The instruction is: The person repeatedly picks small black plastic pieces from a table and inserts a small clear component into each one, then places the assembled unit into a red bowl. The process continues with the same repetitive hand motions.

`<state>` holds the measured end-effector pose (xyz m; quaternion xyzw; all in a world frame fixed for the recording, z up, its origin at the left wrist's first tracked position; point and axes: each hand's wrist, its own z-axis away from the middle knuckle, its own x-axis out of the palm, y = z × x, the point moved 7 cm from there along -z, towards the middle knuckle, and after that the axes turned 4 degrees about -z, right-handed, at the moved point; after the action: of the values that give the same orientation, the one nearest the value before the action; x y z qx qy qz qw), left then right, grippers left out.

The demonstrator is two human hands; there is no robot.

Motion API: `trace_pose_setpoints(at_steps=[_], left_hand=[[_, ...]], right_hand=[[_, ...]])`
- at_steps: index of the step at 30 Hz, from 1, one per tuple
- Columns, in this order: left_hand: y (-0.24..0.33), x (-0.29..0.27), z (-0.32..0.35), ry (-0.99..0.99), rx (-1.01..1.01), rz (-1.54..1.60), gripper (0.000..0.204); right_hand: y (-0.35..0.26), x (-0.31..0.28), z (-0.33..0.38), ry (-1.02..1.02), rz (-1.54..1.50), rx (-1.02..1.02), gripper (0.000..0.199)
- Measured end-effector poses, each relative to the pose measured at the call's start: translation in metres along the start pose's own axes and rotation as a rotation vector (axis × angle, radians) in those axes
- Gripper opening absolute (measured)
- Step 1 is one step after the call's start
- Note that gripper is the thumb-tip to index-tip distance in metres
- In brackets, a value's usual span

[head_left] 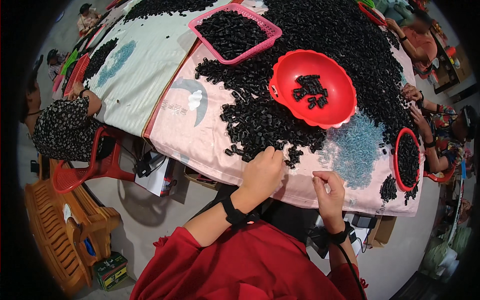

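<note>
My left hand [262, 173] rests at the table's near edge with its fingers curled closed, against the near side of a heap of small black plastic caps [265, 125]. What those fingers hold, if anything, is hidden. To its right, my right hand [330, 192] is pinched closed above the pink cloth, and any piece in the pinch is too small to make out. Beyond it spreads a pile of small clear bluish pieces [352, 150]. A red scalloped bowl [335, 75] stands among the black caps, with several black pieces [311, 91] in it.
A pink basket [276, 31] full of black parts stands at the far side. Near the right edge sits a red oval basket [397, 165] of black parts, beside a small black pile [388, 188]. Other people work around the table; a red chair [90, 167] stands left.
</note>
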<state>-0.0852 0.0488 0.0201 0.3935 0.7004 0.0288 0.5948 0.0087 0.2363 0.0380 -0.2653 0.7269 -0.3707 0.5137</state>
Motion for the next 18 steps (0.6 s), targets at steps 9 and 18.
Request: trace_pose_setpoints(at_steps=[9, 18], left_hand=[[0.000, -0.021, 0.008, 0.051, -0.028, 0.105, 0.018], [-0.006, -0.016, 0.010, 0.055, 0.069, -0.007, 0.018]], right_hand=[[0.005, -0.002, 0.003, 0.007, 0.000, 0.016, 0.012], [0.001, 0.001, 0.001, -0.006, 0.000, 0.015, 0.012]])
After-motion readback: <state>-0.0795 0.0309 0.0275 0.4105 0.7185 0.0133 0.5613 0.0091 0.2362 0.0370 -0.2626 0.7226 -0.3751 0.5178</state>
